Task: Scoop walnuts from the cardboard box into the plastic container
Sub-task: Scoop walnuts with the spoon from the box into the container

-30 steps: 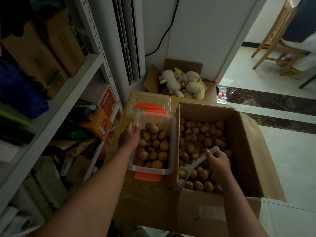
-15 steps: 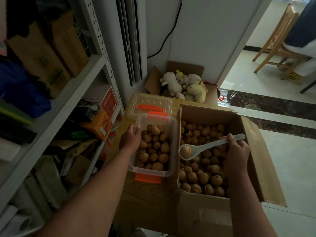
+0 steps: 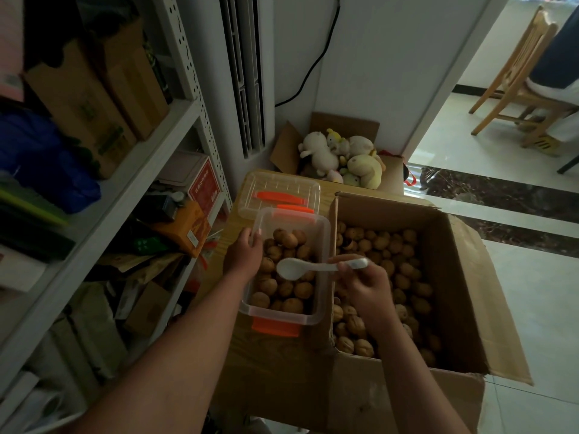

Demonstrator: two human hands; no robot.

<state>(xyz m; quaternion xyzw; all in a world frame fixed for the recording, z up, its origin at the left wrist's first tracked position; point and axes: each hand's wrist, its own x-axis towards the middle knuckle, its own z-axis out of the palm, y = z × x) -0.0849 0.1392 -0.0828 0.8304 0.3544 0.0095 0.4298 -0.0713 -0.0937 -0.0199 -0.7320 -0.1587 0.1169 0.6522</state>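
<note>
Spoon [image 3: 313,267] swung over container [image 3: 282,319] — its 1 walnut gone.

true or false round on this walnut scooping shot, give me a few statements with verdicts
1. The right hand holds the white spoon by its handle. True.
2. The spoon's bowl carries a walnut. False: the bowl looks empty.
3. The spoon's bowl is over the plastic container. True.
4. The left hand holds the clear lid. False: it grips the container's left rim; the lid lies behind the container.
5. The cardboard box is empty. False: many walnuts lie in it.
</note>
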